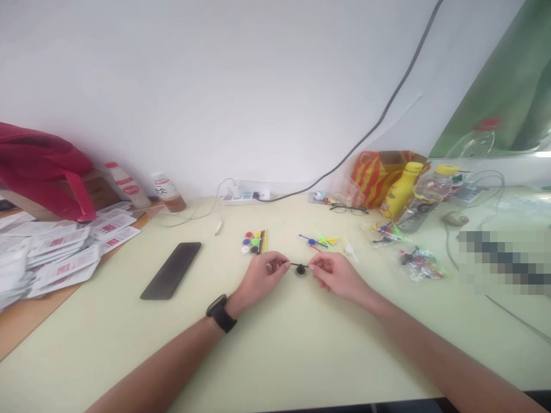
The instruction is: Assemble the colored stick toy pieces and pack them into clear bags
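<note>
While the left hand (pixel 264 278) is pinching one end of a thin black rod (pixel 294 264), the right hand (pixel 338 274) is pinching the other end, so both are closing thumb and fingertips on it, right over the middle of the bench (pixel 275 355). A round black cap (pixel 300 270) is sitting at the rod's middle, between the two hands, though I can't tell if it's actually joining onto it. Just beyond the left hand, some coloured discs (pixel 245 242) are lying in two columns, with a bunch of sticks (pixel 264 240) lining up along their right side. Past the right hand, a blue arrow (pixel 311 242) is resting near some green and yellow bits (pixel 331 241), and a pale piece (pixel 350 249) is lying a little further right. Over on the right, two baggies (pixel 422 264) are holding more colourful parts, too blurry for sorting out. A phone (pixel 171 271) is lying left of the hands, well apart from them, and a black watch (pixel 222 314) is wrapping the left wrist. Further back, glasses (pixel 349 210) are resting in front of a striped bag (pixel 365 179), and a yellow bottle (pixel 400 190) is standing beside it.
</note>
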